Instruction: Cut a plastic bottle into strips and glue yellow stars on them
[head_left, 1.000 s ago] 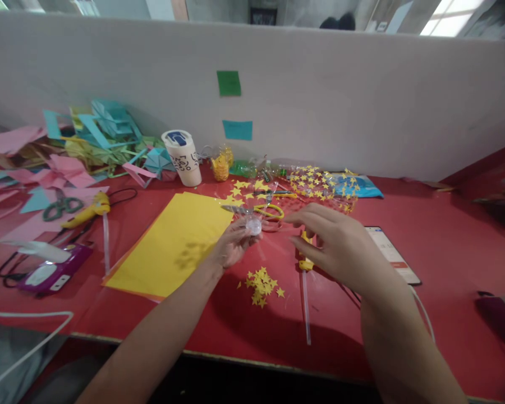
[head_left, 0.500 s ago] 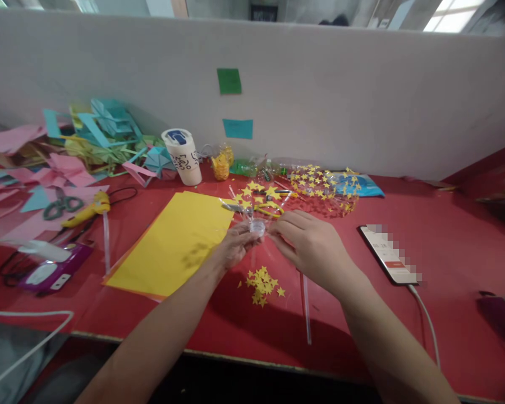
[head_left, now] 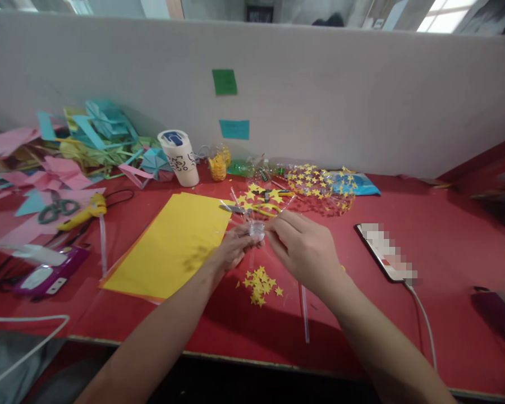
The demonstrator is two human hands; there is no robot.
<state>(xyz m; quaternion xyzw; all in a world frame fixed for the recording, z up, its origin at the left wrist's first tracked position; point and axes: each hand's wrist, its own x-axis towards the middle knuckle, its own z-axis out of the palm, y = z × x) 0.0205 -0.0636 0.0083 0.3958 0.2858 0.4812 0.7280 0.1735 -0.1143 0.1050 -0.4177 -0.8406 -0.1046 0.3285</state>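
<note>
My left hand (head_left: pixel 235 246) is closed around the neck of a clear plastic bottle top (head_left: pixel 256 230), whose thin cut strips fan outward. Yellow stars (head_left: pixel 273 195) sit on the far strips. Close against the right side of that neck, my right hand (head_left: pixel 301 238) has its fingers pinched together; what lies between the fingertips is hidden. Below both hands is a small pile of loose yellow paper stars (head_left: pixel 260 285). Scissors with yellow handles (head_left: pixel 266 210) lie just behind the bottle top, partly covered by it.
Yellow paper sheets (head_left: pixel 172 241) lie left, beyond them a glue gun (head_left: pixel 82 214), scissors (head_left: pixel 59 209) and a purple power strip (head_left: pixel 53 275). A white tumbler (head_left: pixel 180 160) and a star-covered plastic piece (head_left: pixel 315 182) stand behind. A phone (head_left: pixel 385 252) lies right, a glue stick (head_left: pixel 304 314) in front.
The bottle top has tilted slightly in my left hand. My right fingers have shifted a little closer to its neck. The whole view has swung slightly.
</note>
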